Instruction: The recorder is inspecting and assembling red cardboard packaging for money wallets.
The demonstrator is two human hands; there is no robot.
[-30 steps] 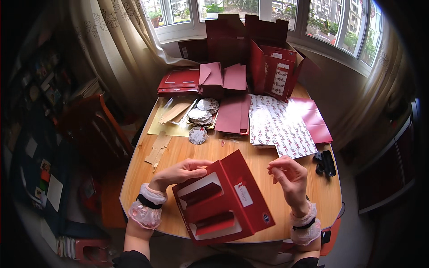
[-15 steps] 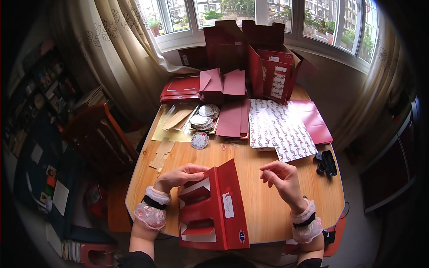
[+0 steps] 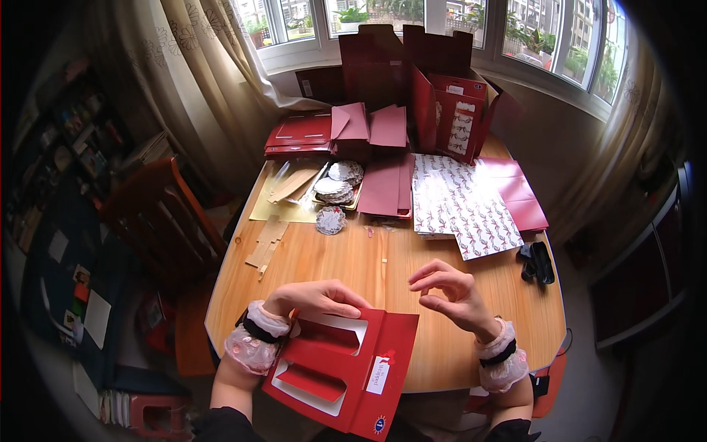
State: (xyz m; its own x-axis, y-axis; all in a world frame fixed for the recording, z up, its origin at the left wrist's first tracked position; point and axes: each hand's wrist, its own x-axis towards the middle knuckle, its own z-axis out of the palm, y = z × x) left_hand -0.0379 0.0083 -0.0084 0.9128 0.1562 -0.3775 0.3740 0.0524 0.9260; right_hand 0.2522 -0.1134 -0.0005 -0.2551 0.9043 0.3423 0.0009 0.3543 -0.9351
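My left hand (image 3: 324, 298) is closed on the top edge of a red cardboard box (image 3: 353, 345), thumb on its front face. The box has two window cut-outs with folded flaps, a white label and a small blue badge. It is held tilted over the table's near edge, its lower part close to my body. To the right of the box and apart from it, my right hand (image 3: 449, 295) hovers over the wood with fingers curved and spread from the thumb, nothing visible between them.
White patterned sheets (image 3: 464, 210), pink cards (image 3: 379, 188), round scalloped tags (image 3: 331, 220) and brown card strips (image 3: 267, 243) lie across the wooden table (image 3: 339, 258). Behind them stand a large red carton (image 3: 456, 110) and a red stack (image 3: 298, 134). A black strap-like object (image 3: 536, 264) lies at the right edge.
The red box has turned and tipped flatter, its upper edge coming lower and its front facing up more. My left hand has shifted right along the edge. My right hand has moved slightly left.
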